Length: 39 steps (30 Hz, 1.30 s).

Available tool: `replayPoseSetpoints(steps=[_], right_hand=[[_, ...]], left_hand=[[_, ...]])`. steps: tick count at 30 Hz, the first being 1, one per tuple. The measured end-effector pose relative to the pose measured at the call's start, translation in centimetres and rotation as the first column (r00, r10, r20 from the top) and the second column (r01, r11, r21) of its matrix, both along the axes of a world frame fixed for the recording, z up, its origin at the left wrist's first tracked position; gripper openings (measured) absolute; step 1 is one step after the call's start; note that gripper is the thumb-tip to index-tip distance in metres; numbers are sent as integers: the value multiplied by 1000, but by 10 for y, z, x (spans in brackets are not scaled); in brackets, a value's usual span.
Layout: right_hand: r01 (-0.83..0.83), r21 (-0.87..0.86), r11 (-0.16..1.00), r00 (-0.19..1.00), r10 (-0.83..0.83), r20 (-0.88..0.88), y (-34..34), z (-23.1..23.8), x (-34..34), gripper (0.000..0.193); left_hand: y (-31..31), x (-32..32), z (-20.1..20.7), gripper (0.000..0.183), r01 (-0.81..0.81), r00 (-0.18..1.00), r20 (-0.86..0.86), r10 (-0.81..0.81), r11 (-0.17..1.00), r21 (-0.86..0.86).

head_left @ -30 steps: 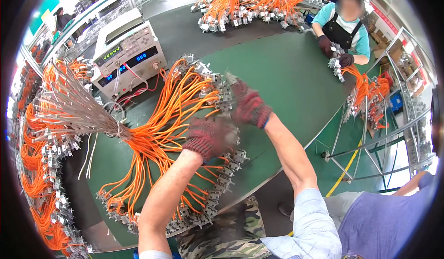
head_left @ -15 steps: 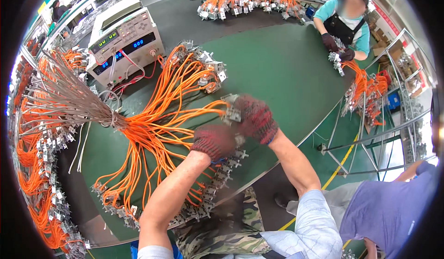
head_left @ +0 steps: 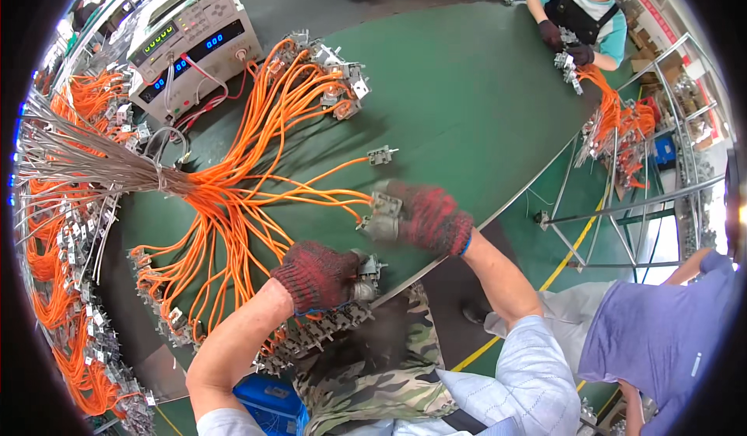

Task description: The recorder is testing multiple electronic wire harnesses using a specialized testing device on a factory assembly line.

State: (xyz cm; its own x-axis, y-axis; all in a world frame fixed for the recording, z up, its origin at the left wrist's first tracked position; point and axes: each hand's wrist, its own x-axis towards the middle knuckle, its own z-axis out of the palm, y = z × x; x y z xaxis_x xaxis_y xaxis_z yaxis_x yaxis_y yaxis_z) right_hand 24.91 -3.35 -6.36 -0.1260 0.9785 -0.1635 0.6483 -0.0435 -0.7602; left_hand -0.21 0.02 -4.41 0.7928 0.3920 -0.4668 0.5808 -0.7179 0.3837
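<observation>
A fan of orange cables (head_left: 222, 206) spreads over the green table, each visible end carrying a small, boxy grey metal part. My right hand (head_left: 434, 217), in a dark red and grey knitted glove, grips a few of these metal parts (head_left: 384, 212) with their orange cables trailing left. Closer to the table's near edge, my left hand (head_left: 317, 276) in a matching glove is closed on another metal part (head_left: 366, 279); its fingertips are partly hidden. Beyond my right hand a single metal part (head_left: 381, 155) lies on the tabletop, attached to its cable.
A bench instrument (head_left: 194, 43) with lit displays and leads stands at the far left. Several metal parts (head_left: 319, 331) line the near edge, others the far side (head_left: 342, 86). Grey strands (head_left: 93, 160) extend left from a tie. Across the table a co-worker (head_left: 583, 24) handles similar parts.
My left hand has moved away from the right, down and left towards the near edge. My right hand has dropped slightly, keeping its grip. One metal part now lies separately beyond it. The view has shifted.
</observation>
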Motion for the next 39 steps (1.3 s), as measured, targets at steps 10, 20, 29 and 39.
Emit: replayPoseSetpoints(steps=[10,20,29,39], right_hand=[[346,262,901,899,-239,-366,19,-12,29,29],[-3,391,920,996,-30,79,78,-37,37,45],[149,297,943,988,-153,-11,163,-6,53,81],[100,162,982,984,-73,-163,182,30,21,69]], left_hand=[[-6,-1,-11,51,33,984,169,-61,986,162],[66,43,-14,42,-512,738,611,285,826,233],[83,42,-29,48,-365,894,262,363,930,-43],[64,27,-31,45,-331,905,227,360,930,-158]])
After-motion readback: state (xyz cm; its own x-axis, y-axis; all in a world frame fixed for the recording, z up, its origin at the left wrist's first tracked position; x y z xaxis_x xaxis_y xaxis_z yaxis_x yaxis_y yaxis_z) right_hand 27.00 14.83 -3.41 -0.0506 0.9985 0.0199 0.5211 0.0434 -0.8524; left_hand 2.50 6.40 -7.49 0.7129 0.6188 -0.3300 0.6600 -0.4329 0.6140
